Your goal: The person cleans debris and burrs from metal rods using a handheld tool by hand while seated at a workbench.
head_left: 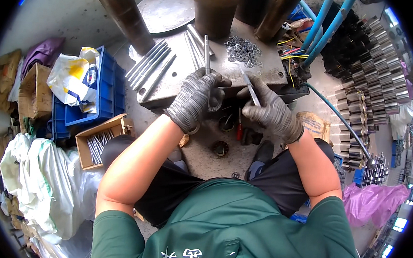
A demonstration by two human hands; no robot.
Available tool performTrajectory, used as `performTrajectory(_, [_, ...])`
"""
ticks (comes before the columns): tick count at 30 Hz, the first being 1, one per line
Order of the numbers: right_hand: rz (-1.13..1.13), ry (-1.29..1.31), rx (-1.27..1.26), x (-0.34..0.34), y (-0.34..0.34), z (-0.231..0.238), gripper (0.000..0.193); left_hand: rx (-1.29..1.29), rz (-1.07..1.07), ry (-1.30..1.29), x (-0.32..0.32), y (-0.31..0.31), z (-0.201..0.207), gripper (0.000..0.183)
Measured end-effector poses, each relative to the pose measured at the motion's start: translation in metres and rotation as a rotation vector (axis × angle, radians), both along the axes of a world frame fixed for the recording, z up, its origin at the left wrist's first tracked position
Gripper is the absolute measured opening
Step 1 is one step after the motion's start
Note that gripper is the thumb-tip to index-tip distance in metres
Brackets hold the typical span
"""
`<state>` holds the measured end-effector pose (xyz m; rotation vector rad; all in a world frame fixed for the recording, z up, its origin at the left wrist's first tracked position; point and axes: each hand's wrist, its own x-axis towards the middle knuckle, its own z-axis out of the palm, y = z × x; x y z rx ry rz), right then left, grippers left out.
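Seated at a steel table (267,71), mid-assembly by the look of it: left hand (196,100) clenched around an upright metal rod (206,53), right hand (269,111) pinching a slimmer rod (249,86) just beside it. Likely next: bringing the two pieces together in careful line. Beyond the upright rod, loose washers (243,51); to its left, more rods laid in a row (148,68).

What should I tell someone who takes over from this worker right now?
Left hand: gloved, gripping an upright metal rod.
Right hand: gloved, holding a thin metal tool at a slant.
Nearby: more rods lie in a row on the steel bench, next to a pile of small rings. A cardboard box of rods sits lower left.
Done: cannot tell.
Left: the row of rods and the rings lie untouched.
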<state>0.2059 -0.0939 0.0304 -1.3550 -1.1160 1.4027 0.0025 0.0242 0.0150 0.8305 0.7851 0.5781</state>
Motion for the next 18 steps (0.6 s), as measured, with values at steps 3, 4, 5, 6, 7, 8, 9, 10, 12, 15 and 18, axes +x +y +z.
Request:
performTrajectory(3, [0.01,-0.826,0.496,-0.007,0.003,0.008,0.061,-0.118,0.111,0.029,-0.003,0.001,0.004,0.02])
performTrajectory(4, [0.026,-1.144,0.729,-0.007,0.005,0.014,0.061,-0.12,0.109,0.031,-0.004,0.003,0.001,0.02])
performTrajectory(5, [0.015,-1.107,0.706,-0.004,0.007,0.01,0.062,-0.106,0.084,0.01,-0.007,0.005,-0.004,0.021])
performTrajectory(6, [0.013,-1.105,0.704,-0.004,0.008,0.01,0.062,-0.093,0.058,-0.011,-0.009,0.006,-0.007,0.021])
performTrajectory(7, [0.009,-1.12,0.717,-0.003,0.009,0.011,0.062,-0.084,0.064,0.006,-0.009,0.006,-0.007,0.021])
performTrajectory(8, [0.005,-1.135,0.73,-0.002,0.009,0.012,0.062,-0.083,0.061,0.006,-0.009,0.005,-0.006,0.021])
performTrajectory(9, [0.004,-1.126,0.739,-0.002,0.01,0.013,0.061,-0.078,0.074,0.003,-0.009,0.004,-0.006,0.021])
performTrajectory(10, [0.002,-1.127,0.737,-0.003,0.01,0.014,0.061,-0.074,0.086,-0.002,-0.009,0.002,-0.004,0.021])
performTrajectory(12, [0.0,-1.158,0.713,-0.005,0.009,0.017,0.061,-0.087,0.099,-0.016,-0.006,0.0,0.0,0.021])
performTrajectory(15, [0.004,-1.147,0.714,-0.006,0.008,0.018,0.06,-0.101,0.091,-0.034,-0.008,0.0,-0.001,0.016])
performTrajectory(18, [0.023,-1.163,0.723,-0.006,0.01,0.017,0.06,-0.104,0.086,-0.043,-0.008,-0.002,-0.003,0.012])
